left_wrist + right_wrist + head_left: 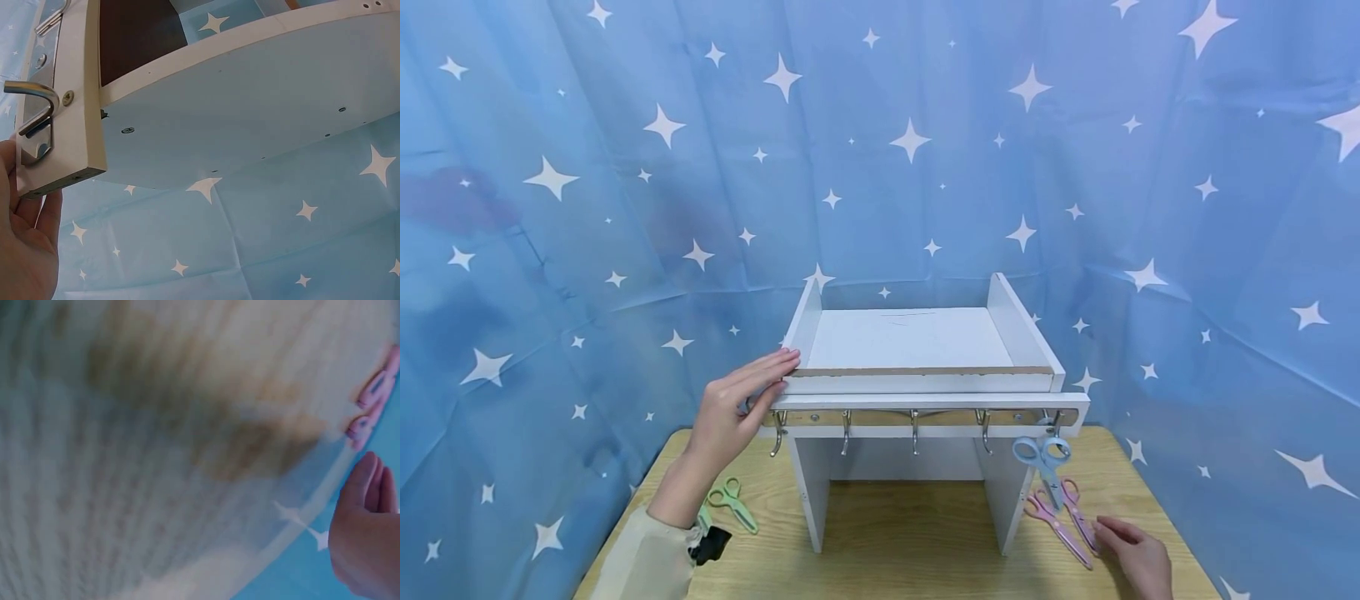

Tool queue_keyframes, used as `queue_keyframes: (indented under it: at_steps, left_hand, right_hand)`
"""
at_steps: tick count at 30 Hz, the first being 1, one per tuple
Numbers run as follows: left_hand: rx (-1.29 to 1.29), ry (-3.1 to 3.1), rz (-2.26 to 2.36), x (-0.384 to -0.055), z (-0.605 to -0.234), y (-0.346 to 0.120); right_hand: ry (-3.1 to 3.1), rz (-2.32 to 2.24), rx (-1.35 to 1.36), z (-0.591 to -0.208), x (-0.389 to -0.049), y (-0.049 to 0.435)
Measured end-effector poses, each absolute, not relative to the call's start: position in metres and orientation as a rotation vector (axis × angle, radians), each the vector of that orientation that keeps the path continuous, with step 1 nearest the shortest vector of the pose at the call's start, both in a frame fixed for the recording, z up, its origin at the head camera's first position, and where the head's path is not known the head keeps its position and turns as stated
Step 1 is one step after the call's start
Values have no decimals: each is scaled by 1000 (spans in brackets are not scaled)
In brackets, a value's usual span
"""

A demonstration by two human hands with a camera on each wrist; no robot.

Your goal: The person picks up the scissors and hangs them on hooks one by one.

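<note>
My left hand (730, 408) grips the left end of a white hook rail (925, 402) on a small white shelf unit. In the left wrist view, its fingers (49, 219) reach behind the rail's end beside a metal hook (40, 94). Light blue scissors (1047, 467) hang from the rightmost hook. Beneath them, pink scissors (1063, 533) lie on the table; whether one pair or two, I cannot tell. My right hand (1138, 557) is low over the table beside the pink blades, fingers loosely bent, nothing visible in them. The right wrist view is blurred.
Green scissors (733, 504) lie on the wooden table (910, 533) left of the unit, partly behind my left forearm. Several metal hooks line the rail. A blue curtain (910, 200) with white stars surrounds the table at the back and sides.
</note>
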State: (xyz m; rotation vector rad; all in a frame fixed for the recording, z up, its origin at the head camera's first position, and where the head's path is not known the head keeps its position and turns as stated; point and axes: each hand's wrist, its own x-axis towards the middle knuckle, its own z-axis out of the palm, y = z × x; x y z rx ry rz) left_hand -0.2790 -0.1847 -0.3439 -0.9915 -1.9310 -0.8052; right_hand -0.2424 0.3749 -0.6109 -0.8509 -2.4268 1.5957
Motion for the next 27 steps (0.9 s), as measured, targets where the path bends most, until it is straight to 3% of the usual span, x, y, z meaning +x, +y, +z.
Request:
queue_keyframes:
  at_steps: [27]
  left_hand:
    - [-982,-1944,-827,-278,-345,-185]
  right_hand:
    - [-2777,1087,-699,-616,-242,372]
